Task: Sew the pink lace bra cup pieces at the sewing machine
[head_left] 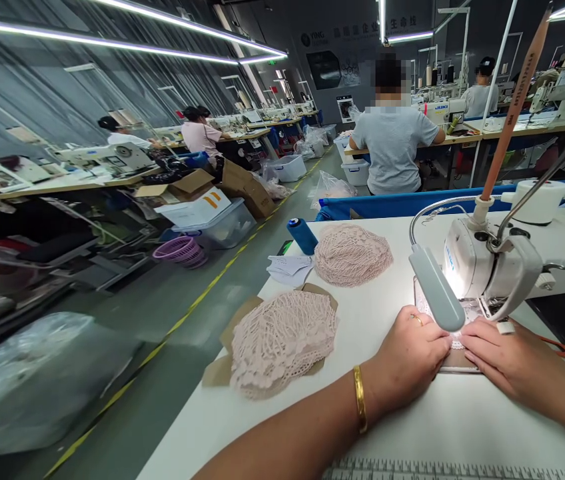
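My left hand (pixel 410 357) lies on the white table (pixel 412 427), fingers curled and pressed down on a small pale lace piece (pixel 457 345) at the sewing machine's needle plate. A gold bangle circles that wrist and a ring sits on one finger. My right hand (pixel 500 357) rests flat on the same piece from the right, its fingertips meeting the left hand's. The white sewing machine (pixel 492 267) stands just behind both hands, and its grey lamp (pixel 435 287) hangs over my left fingers.
A stack of pink lace pieces (pixel 282 340) lies on brown card at my left, another pile (pixel 351 253) farther back beside a blue thread cone (pixel 302 235) and white papers (pixel 290 269). A person in grey (pixel 392 143) sits ahead. Boxes and bins line the aisle at left.
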A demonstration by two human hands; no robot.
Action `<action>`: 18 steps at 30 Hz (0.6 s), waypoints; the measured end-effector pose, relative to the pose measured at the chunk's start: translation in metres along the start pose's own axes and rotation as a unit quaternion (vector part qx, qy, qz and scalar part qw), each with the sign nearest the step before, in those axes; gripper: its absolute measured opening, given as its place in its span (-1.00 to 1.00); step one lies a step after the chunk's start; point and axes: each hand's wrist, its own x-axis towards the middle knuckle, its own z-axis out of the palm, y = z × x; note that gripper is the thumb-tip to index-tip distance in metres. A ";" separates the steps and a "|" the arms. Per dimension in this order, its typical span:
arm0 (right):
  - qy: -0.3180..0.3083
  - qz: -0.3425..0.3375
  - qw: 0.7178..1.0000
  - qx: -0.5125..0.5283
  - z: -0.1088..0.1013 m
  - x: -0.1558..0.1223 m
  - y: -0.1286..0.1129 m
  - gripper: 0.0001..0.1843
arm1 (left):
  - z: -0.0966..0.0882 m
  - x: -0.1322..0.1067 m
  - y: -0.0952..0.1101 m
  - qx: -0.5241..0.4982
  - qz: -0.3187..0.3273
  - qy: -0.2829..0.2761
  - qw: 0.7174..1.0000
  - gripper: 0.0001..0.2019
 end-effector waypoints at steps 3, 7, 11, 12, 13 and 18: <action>0.008 0.013 1.000 -0.003 -0.002 0.004 -0.001 -0.69 | 0.000 0.001 -0.002 0.006 -0.008 -0.010 1.000 -0.81; 0.050 0.013 0.998 -0.019 -0.004 0.009 -0.002 -0.66 | 0.002 0.004 -0.005 0.002 -0.018 -0.019 1.000 -0.80; 0.068 0.027 0.997 -0.019 -0.003 0.010 -0.001 -0.66 | 0.004 0.008 -0.007 0.002 -0.030 -0.018 0.999 -0.76; 0.070 0.032 0.997 -0.020 -0.002 0.010 -0.001 -0.66 | 0.004 0.008 -0.007 0.004 -0.032 -0.015 0.999 -0.75; 0.071 0.035 0.997 -0.021 -0.002 0.010 0.000 -0.65 | 0.005 0.009 -0.008 0.006 -0.034 -0.012 0.999 -0.76; 0.089 0.033 0.994 -0.047 -0.001 0.011 0.001 -0.65 | 0.006 0.009 -0.009 0.032 -0.035 0.003 0.999 -0.79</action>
